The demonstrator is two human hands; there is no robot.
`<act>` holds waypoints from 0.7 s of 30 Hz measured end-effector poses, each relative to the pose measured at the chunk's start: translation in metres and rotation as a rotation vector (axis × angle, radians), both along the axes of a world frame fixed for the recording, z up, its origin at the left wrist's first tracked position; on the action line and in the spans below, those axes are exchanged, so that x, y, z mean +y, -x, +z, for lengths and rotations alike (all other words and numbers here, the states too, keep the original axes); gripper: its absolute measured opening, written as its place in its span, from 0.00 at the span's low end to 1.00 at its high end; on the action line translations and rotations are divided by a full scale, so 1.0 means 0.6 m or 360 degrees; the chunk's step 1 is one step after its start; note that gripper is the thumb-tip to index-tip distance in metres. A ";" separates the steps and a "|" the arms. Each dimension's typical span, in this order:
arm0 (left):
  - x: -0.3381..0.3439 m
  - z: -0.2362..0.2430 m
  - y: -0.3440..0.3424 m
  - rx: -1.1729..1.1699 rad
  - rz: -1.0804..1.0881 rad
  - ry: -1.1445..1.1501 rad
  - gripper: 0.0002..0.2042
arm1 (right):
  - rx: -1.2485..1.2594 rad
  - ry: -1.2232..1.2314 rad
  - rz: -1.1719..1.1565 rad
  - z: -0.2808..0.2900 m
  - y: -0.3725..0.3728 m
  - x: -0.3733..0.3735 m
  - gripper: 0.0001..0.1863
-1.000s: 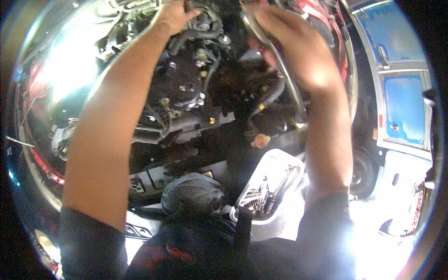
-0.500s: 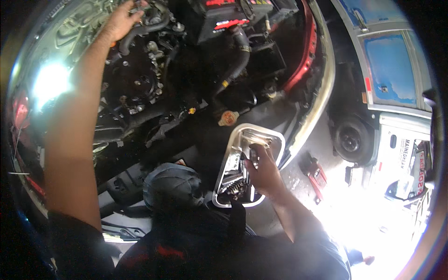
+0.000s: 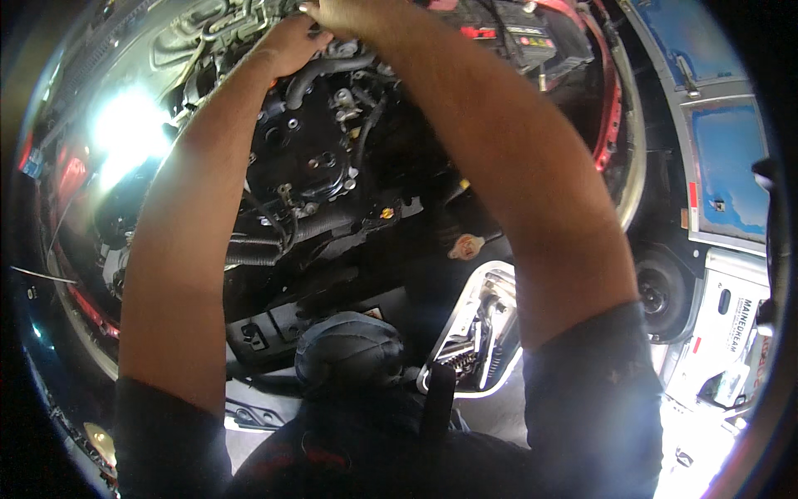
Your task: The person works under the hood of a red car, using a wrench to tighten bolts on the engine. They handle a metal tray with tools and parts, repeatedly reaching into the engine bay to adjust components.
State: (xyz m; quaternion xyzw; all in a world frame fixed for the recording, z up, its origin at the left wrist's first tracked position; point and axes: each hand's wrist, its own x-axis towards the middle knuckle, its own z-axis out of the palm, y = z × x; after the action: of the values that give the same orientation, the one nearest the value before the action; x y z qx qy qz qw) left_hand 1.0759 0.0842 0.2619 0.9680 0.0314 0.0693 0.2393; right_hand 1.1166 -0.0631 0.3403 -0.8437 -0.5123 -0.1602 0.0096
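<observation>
Near the top of the view, my left hand point(image 3: 295, 41) has its fingers curled among hoses and fittings of a car engine; what they grip is hidden. Beside and partly above it is my right hand point(image 3: 337, 15), cut by the upper edge, its fingers bent onto something I cannot make out. A curved black hose point(image 3: 316, 73) runs just below both hands, over a dark engine cover point(image 3: 278, 154) with bolts and holes. A black battery point(image 3: 532, 46) with red markings sits to their right, partly behind wires.
A metal tray point(image 3: 504, 279) of tools and springs lies at the lower middle, near a grey rounded pad point(image 3: 349, 349). An orange-topped cap point(image 3: 465, 246) is above the tray. A blue-panelled tool cabinet point(image 3: 723, 166) stands on the right, a black wheel point(image 3: 652, 295) beside it.
My right hand held a long silver bar, then reached into the tray; now it is up beside my left hand, the bar out of it. The view has shifted too.
</observation>
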 end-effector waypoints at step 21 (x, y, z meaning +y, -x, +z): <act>0.055 -0.046 -0.031 0.0088 -0.0122 0.0480 0.22 | 0.0248 0.0119 0.0239 0.002 -0.081 0.074 0.07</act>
State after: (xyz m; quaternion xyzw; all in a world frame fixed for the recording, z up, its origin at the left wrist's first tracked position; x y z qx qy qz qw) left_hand 1.0942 0.1171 0.2342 0.9231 0.0109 0.0280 0.3834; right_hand 1.1652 -0.0186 0.3417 -0.8125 -0.5775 -0.0737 0.0299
